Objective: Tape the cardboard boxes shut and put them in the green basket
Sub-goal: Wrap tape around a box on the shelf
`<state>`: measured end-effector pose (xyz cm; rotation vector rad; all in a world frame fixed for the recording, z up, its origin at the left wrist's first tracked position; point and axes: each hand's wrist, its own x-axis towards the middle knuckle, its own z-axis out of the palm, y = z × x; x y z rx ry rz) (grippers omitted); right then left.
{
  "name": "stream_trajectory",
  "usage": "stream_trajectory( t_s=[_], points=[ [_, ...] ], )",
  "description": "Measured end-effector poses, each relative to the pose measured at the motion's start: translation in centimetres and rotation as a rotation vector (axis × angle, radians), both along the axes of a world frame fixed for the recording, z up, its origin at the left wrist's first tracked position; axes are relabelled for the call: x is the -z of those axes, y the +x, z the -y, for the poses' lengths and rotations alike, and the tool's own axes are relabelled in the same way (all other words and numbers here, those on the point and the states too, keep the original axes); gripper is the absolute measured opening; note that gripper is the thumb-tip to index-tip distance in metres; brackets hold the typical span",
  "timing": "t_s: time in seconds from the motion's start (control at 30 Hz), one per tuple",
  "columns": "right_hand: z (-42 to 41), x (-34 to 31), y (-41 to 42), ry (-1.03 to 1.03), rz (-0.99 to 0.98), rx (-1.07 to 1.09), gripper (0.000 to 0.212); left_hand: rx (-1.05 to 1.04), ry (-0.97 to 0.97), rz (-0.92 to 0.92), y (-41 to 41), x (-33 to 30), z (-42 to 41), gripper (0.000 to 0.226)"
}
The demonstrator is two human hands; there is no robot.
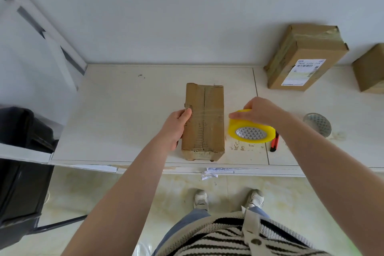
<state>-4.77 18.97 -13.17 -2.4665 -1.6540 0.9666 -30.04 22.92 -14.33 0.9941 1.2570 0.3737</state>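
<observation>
A long cardboard box [204,120] lies on the white counter [116,114], its top seam running away from me, with clear tape stretched across its middle. My left hand [176,125] grips the box's left side, thumb on top. My right hand [262,111] holds a yellow tape roll [251,129] just right of the box, fingers curled over its rim. A taller box [305,58] with a white label leans against the wall at the back right. Part of a third box [371,70] shows at the right edge. No green basket is in view.
A red and black utility knife [274,141] lies right of the tape roll. A clear round tape roll [317,124] sits further right. A black chair or bag [22,164] stands left of the counter. The counter's front edge [187,167] is close to my feet.
</observation>
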Motion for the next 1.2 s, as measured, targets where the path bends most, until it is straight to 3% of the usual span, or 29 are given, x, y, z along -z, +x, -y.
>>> stream_trajectory(
  t_s=[0.1, 0.2, 0.3, 0.4, 0.63, 0.73, 0.93, 1.0, 1.1, 1.2],
  points=[
    [-0.1, 1.1, -0.6, -0.005, -0.052, -0.001, 0.068, 0.026, 0.052, -0.047, 0.7, -0.6, -0.5, 0.036],
    [-0.4, 1.5, -0.8, -0.005, -0.057, -0.006, 0.061, 0.095, 0.448, -0.441, 3.1, -1.1, -0.8, 0.066],
    [-0.4, 1.7, -0.7, 0.009, -0.045, -0.016, 0.058, 0.302, 0.936, -0.750, 5.5, -0.6, 1.2, 0.068],
    [-0.2, 2.0, -1.0, -0.001, -0.049, -0.013, 0.058, 0.566, 1.012, -1.003, 6.0, 1.0, 2.0, 0.085],
    [0.3, 2.5, -0.9, -0.003, -0.051, -0.003, 0.051, 0.529, 0.847, -1.051, 6.9, 0.9, 1.5, 0.112],
    [0.6, 2.6, -0.8, 0.025, -0.078, -0.001, 0.052, 0.485, 0.762, -1.049, 7.0, 0.4, 1.2, 0.113],
    [3.8, 2.7, 1.6, 0.053, -0.506, 0.065, 0.049, 0.362, 0.713, -0.908, 6.9, 0.0, 0.6, 0.096],
    [4.6, 2.4, 1.9, 0.088, -0.527, 0.073, 0.047, 0.341, 0.724, -0.879, 7.2, -0.2, 0.7, 0.094],
    [4.3, 0.7, 2.7, 0.167, -0.457, 0.054, 0.043, 0.289, 0.708, -0.741, 7.5, -0.4, 1.1, 0.089],
    [3.5, -2.5, 4.5, 0.220, -0.321, 0.012, 0.041, 0.196, 0.599, -0.475, 7.8, -0.4, 1.1, 0.086]
  ],
)
